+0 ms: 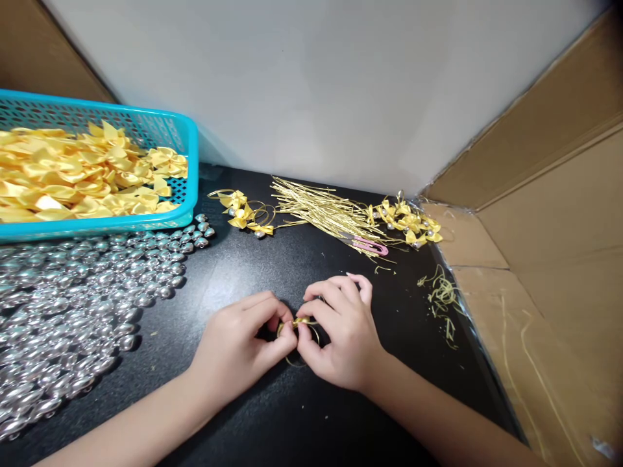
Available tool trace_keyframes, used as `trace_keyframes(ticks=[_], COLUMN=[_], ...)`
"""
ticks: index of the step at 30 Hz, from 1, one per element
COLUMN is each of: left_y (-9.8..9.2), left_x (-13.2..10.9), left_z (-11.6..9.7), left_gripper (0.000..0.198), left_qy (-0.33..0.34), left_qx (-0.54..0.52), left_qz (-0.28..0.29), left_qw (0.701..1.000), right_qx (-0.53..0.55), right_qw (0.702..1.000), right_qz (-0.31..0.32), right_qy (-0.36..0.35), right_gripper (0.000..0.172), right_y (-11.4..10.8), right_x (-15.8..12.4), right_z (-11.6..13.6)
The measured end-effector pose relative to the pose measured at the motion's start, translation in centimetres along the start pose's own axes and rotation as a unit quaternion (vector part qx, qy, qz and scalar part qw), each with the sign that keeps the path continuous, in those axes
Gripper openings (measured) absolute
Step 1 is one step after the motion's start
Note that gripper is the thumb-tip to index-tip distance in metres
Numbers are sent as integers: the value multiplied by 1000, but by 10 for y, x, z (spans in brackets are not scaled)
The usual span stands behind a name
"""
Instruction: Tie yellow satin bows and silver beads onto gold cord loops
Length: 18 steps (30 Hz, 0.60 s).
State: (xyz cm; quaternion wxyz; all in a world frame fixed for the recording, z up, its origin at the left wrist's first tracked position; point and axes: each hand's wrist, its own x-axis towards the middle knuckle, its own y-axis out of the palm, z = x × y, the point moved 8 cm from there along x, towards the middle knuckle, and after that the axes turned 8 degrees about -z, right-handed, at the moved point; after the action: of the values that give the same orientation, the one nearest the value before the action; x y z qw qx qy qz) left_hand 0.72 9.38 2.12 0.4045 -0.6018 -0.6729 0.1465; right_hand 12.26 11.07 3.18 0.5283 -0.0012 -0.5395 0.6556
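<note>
Gold wire loop (298, 322), perhaps a bow, pinched by left hand (238, 344), right hand (341, 331)

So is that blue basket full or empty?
Nearly full: yellow bows are heaped in the basket to about its front rim, though the back wall shows above them.

Basket (191, 170) – one; pink clip (372, 245) one; bow clusters (246, 214) (409, 224) two; cord bundle (321, 211) one; hands (238, 344) (341, 337) – two

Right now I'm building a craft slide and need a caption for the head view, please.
Left hand and right hand pinch a gold cord over a black table, with silver beads at left.
</note>
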Motion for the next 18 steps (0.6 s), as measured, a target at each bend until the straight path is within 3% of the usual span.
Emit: trace_keyframes(ticks=[6,18], left_y=[1,5], left_x=[2,-2], left_z=[3,8], left_gripper=[15,14], left_qy=[-25,-37], left_qx=[-15,-36], left_qz=[0,21], left_qw=[1000,998], right_qx=[0,-13], right_qw=[999,1000], right_qz=[-27,-8], right_qy=[-21,-25], right_gripper=[8,12], right_y=[-3,0], right_x=[-1,-1], right_z=[3,1])
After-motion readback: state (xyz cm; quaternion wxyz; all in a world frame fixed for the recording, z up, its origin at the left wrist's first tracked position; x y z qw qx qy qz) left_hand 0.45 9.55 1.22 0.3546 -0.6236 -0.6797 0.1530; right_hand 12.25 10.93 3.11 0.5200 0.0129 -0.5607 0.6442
